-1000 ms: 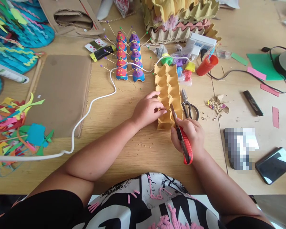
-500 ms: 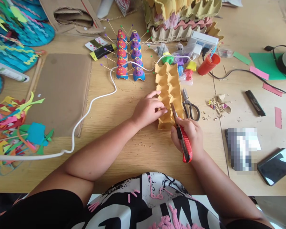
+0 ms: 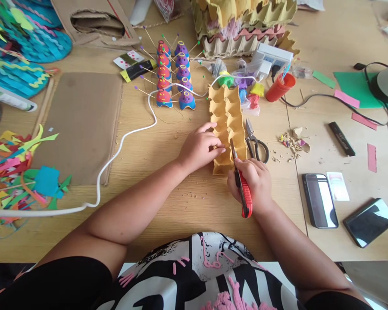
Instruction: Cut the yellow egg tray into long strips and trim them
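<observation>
A yellow cardboard egg carton strip [image 3: 217, 105] with two rows of cups lies lengthwise before me. My left hand [image 3: 198, 150] grips its left edge near the close end, fingers curled over the rim. Wrapped in my right hand [image 3: 258, 183] is a red box cutter [image 3: 246, 196], blade out. The blade points away from me and its tip meets the carton between the two rows; how deep it goes, I cannot tell. Black-handled scissors [image 3: 261, 150] lie just right of the carton.
Painted red and purple egg cups [image 3: 164, 98] with pins stand behind. A white cable [image 3: 126, 137] crosses the table at left, over a cardboard sheet [image 3: 80, 125]. An orange cup [image 3: 280, 88], a power strip [image 3: 273, 55], paper scraps and two phones [image 3: 320, 202] sit rightward.
The box cutter and my right hand have shifted slightly left, and the knife stands a little steeper. My left hand keeps its place on the egg carton. The whole view has shifted slightly.
</observation>
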A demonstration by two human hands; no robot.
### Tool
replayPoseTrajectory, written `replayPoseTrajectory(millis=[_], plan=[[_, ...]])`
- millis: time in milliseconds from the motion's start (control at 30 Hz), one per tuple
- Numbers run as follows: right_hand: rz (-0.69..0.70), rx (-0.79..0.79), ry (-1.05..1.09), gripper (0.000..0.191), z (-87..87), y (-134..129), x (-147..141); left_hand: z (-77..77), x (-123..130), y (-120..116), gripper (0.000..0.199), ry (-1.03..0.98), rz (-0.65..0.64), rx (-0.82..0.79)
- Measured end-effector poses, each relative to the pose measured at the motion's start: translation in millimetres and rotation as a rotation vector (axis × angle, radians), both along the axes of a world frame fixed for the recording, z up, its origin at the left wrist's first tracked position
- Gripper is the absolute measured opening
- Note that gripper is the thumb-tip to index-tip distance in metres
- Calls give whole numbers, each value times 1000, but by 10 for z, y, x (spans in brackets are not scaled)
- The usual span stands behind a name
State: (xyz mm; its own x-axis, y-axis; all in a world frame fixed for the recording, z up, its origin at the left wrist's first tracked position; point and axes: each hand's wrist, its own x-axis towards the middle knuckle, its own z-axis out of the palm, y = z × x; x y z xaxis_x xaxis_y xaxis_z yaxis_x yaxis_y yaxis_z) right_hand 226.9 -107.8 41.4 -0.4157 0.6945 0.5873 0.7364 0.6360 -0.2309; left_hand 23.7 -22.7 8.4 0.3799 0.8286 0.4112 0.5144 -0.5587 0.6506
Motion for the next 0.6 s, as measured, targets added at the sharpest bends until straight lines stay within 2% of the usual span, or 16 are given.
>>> replayPoseTrajectory(millis=[133, 333, 600], plan=[[-22, -14, -33, 26, 12, 9, -6, 14, 4, -7, 11, 16, 10, -12], [48, 12, 5, 31, 80, -60, 63, 20, 6, -14, 7, 2, 5, -26], [-3, -67, 48, 28, 20, 25, 21, 10, 8, -9, 8, 0, 12, -25]])
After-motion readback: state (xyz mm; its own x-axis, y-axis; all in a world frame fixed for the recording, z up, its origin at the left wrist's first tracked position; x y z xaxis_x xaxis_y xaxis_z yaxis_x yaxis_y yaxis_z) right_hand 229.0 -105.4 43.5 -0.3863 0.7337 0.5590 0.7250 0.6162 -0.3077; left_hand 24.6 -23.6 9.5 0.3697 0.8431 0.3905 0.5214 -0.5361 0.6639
